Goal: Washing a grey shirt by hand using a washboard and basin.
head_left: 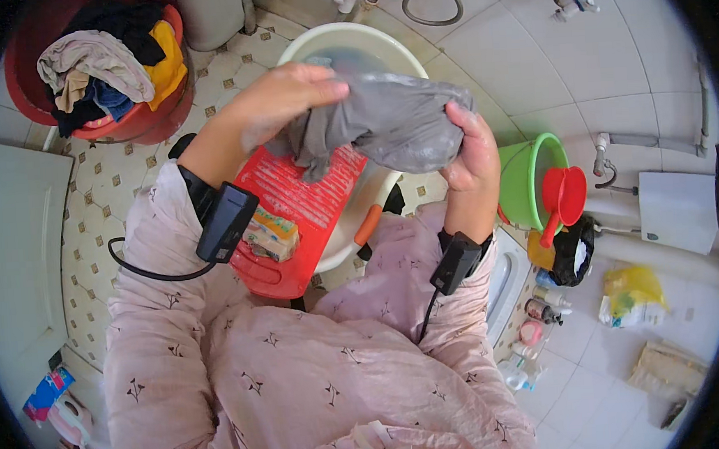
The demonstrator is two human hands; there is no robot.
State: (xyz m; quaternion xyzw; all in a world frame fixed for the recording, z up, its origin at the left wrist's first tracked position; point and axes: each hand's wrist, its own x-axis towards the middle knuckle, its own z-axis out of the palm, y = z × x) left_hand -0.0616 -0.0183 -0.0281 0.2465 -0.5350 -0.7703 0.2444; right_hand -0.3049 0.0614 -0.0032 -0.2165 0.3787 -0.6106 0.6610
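Note:
A wet grey garment [394, 123] is stretched between my two hands above a pale basin [405, 53]. My left hand [306, 88] grips its left part, fingers closed, with a loose bunch of cloth hanging below. On the right end my right hand [471, 143] is closed, its thumb pressed on the fabric. Under the garment a red washboard [292, 197] leans in the basin, its ridges streaked with white suds. A bar of soap in a wrapper [271, 234] rests on the washboard's lower end. Cloudy water shows in the basin's far part.
At the far left stands a red tub [160, 125] heaped with clothes [99, 67]. A green bucket [521, 177] with a red dipper [563, 195] is on the right. Beyond it are a squat toilet [507, 281], several bottles [538, 311] and a yellow bag [633, 290]. Taps [572, 4] project from the tiled wall.

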